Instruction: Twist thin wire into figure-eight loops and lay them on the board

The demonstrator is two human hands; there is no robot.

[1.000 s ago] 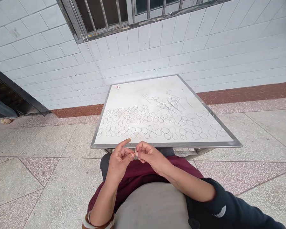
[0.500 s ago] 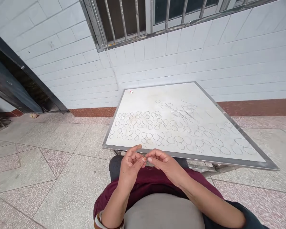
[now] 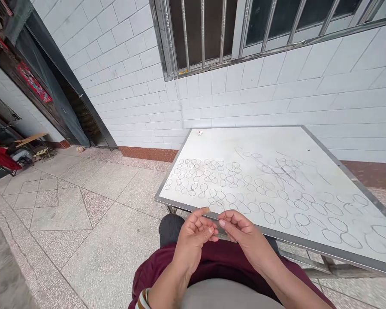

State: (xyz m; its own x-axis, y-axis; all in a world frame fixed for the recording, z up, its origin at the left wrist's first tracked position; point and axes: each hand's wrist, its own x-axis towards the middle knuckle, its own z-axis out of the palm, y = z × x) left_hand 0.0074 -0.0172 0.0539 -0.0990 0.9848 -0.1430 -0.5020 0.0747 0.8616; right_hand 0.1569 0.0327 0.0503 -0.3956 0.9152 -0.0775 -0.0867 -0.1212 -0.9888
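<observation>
1. Reaching forward, the surface (image 3: 251, 139) lies just beyond the work.
2. The left hand (image 3: 192, 240) and right hand (image 3: 244, 237) are apart, fingertips near each other. Thumbs sit close to fingers; I cannot tell whether either is clamped on something fine. A light, steady pinch should serve best, without sharp pulling.
3. A tangle of strands (image 3: 284, 173) lies toward the back right; lifting pieces singly would probably avoid snags.
4. Looped strands (image 3: 267, 213) lie in rows nearer, uncontained; keep sleeves off them.
5. At the far left corner, a small white-and-red item (image 3: 200, 133): perhaps a container, contents hidden.
</observation>
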